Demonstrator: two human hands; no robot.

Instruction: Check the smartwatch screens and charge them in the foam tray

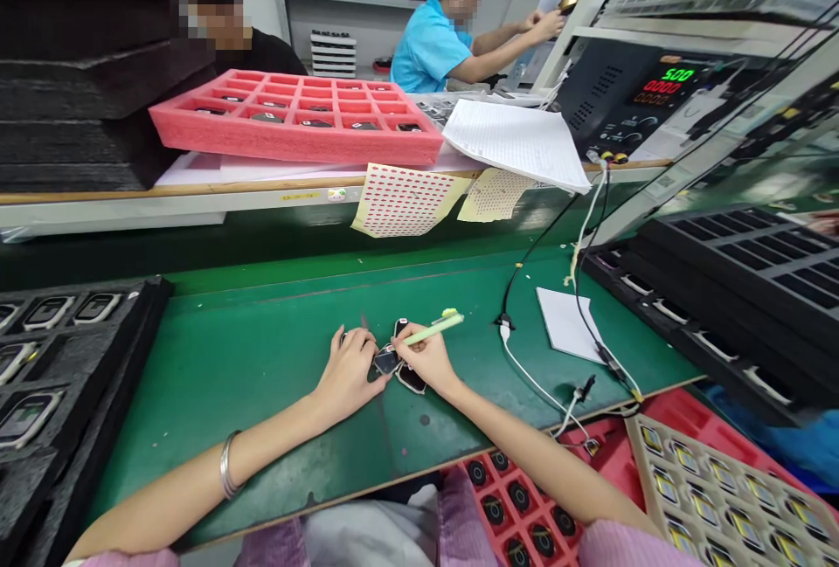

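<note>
From my remote seat, my right grip is closed round the pen, which slants toward the bench's right edge, its lower end at the watch my left grip pinches from the left, in from the near edge.

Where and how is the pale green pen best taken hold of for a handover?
Probably by the outer end of the pale green pen, coming from the right: that slanting end juts out uncovered, while the right hand pinches the other.
</note>
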